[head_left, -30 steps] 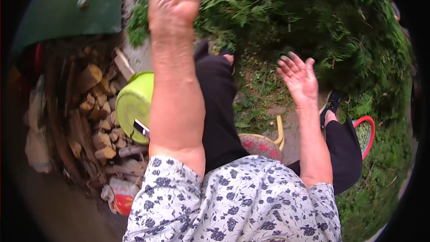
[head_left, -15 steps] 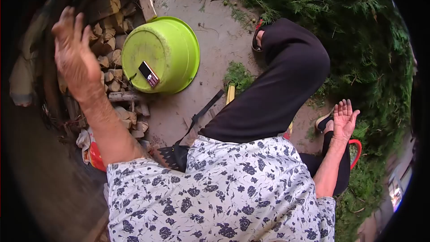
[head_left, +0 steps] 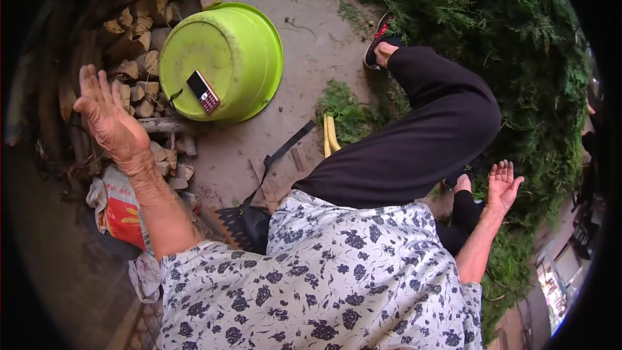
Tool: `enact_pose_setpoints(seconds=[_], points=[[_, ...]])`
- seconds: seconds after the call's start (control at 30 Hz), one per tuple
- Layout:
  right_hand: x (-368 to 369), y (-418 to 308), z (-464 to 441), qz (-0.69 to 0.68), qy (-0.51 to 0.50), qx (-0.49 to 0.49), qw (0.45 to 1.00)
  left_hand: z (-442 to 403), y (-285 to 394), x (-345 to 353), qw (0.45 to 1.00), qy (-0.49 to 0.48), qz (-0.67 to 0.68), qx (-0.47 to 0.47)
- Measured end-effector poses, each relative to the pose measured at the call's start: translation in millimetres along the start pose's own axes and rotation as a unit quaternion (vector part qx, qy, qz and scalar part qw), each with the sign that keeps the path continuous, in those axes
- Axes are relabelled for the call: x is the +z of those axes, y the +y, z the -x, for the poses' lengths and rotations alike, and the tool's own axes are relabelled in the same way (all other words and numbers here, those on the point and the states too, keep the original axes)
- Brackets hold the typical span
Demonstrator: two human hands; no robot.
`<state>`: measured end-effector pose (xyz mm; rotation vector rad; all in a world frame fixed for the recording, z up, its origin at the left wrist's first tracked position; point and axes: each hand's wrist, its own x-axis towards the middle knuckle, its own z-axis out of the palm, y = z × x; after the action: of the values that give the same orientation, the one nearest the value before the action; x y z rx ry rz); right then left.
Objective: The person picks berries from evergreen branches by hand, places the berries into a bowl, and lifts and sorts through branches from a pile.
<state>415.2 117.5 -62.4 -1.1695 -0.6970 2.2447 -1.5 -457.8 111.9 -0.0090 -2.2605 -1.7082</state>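
Observation:
My left hand is raised at the left with its fingers apart, and it holds nothing. It is nearest to the stacked firewood and an upturned lime-green plastic tub. On the tub's base lies a mobile phone with a dark screen and a keypad; a short dark strap shows beside it. Out at the right, my right hand is held palm up with its fingers stretched out and nothing in it. Cut green conifer branches lie close beyond that hand.
Split firewood is stacked at the left. Below it stands a red and white bag. A black strap and yellow handles lie near my bent leg. Several wood pieces are on the concrete ground.
My left hand has come lower in view. The red curved handle near my right hand is no longer visible. The view has shifted, showing more of the bag; the phone still lies on the tub.

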Motion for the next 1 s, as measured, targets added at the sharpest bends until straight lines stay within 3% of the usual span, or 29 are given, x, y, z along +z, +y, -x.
enact_pose_setpoints(seconds=[0.13, 0.17, 0.2, 0.23, 0.27, 0.3, 0.33, 0.4, 0.43, 0.53, 1.0], points=[[-18.8, -12.8, 9.1, -0.005, -0.007, -0.026, 1.0, 28.9, -26.7, 0.1, 0.989, 0.128, -0.059, -0.042], [-24.0, -15.2, 9.7, -0.007, 0.025, -0.041, 0.999, 66.0, -62.2, -7.5, 0.965, 0.045, -0.26, -0.001], [-27.0, -14.0, 13.3, -0.008, 0.025, -0.044, 0.999, 120.2, -81.6, 16.8, 0.89, -0.088, -0.442, 0.065], [-25.2, -10.2, 15.6, 0.003, 0.061, -0.05, 0.997, 146.1, -67.5, 43.1, 0.891, -0.086, -0.441, 0.066], [-21.9, -6.4, 14.8, 0.016, 0.094, -0.058, 0.994, 170.3, -53.1, 70.6, 0.91, -0.252, -0.323, 0.057], [-21.0, -1.2, 14.3, 0.009, 0.056, -0.028, 0.998, 190.9, -40.2, 91.9, 0.892, -0.41, -0.189, 0.043], [-10.4, 4.6, 16.5, 0.009, 0.022, 0.007, 1.0, 202.1, -32.5, 98.6, 0.834, -0.55, -0.047, 0.026], [2.2, 10.2, 15.7, 0.031, 0.008, 0.006, 0.999, 156.7, -54.0, 73.8, 0.901, -0.375, -0.013, -0.219], [6.2, 9.3, 14.8, 0.026, 0.003, 0.0, 1.0, 140.5, -54.8, 66.5, 0.902, -0.376, -0.011, -0.211], [10.6, 9.1, 19.3, 0.05, 0.0, -0.03, 0.998, 111.2, -45.9, 47.2, 0.962, -0.151, -0.016, -0.226], [3.2, 12.5, 28.4, 0.046, 0.028, -0.021, 0.998, 132.3, -91.6, 36.5, 0.946, -0.169, -0.038, -0.275]])
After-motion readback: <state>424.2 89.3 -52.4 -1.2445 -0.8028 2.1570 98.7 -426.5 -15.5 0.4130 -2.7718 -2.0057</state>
